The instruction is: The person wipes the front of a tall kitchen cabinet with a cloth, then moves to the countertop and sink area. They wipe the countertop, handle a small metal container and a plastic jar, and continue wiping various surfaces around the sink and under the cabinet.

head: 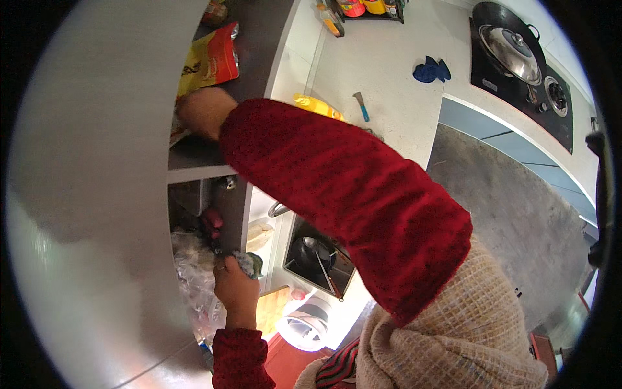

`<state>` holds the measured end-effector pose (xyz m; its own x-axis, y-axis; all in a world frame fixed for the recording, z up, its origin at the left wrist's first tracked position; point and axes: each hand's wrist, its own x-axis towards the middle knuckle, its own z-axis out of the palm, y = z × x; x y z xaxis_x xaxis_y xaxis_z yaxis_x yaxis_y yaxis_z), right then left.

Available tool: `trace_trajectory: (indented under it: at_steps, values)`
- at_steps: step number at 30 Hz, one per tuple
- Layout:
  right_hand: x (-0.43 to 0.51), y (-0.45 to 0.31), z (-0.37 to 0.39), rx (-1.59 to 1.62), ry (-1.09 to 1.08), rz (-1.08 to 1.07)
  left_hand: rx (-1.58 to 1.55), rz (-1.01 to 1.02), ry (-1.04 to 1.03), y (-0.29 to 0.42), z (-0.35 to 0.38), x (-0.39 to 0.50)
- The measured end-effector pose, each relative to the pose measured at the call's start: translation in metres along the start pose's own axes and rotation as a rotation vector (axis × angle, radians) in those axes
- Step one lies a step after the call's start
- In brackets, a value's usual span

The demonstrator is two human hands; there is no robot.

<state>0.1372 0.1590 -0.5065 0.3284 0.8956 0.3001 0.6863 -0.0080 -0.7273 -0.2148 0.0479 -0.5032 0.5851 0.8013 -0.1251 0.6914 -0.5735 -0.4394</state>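
My right hand (206,114), blurred, reaches into the upper compartment of an open wall cabinet (209,172). Its fingers are hidden, just below a yellow-and-red food pouch (214,61), and I cannot tell whether they hold anything. My left hand (236,291) grips a crumpled grey-green cloth (249,264) at the front edge of the lower compartment. Beside that hand, clear plastic bags (197,274) fill part of this compartment. A dark red object (213,221) lies deeper in, too unclear to name. Dark red sleeve covers (340,189) are on both forearms.
A pale cabinet door (92,170) stands at the left. Below are a sink (350,279) holding a dark pan (308,257) and ladle, a white round container (303,333) and a yellow bottle (318,106). A knife (361,107) and a gas hob (500,90) are farther right.
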Motion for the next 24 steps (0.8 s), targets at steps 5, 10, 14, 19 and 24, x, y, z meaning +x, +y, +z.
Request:
trace_trajectory:
  at_steps: [5, 10, 14, 19, 24]
  values:
    - [0.006, -0.008, -0.005, -0.041, 0.026, -0.071, -0.067, -0.022, -0.021, 0.001, -0.004, -0.001]
    - [0.015, 0.016, -0.024, -0.518, 0.153, -0.014, -0.085, -0.036, -0.073, -0.001, -0.004, 0.000]
    - [0.027, 0.030, -0.033, -0.736, 0.201, 0.059, -0.071, 0.001, 0.016, -0.004, 0.002, 0.002]
    - [0.035, 0.038, -0.042, -0.652, 0.063, -0.035, -0.046, -0.034, -0.047, -0.007, 0.004, -0.001]
    - [0.047, 0.053, -0.045, -0.237, 0.045, -0.198, -0.036, -0.081, -0.118, -0.006, 0.001, -0.002]
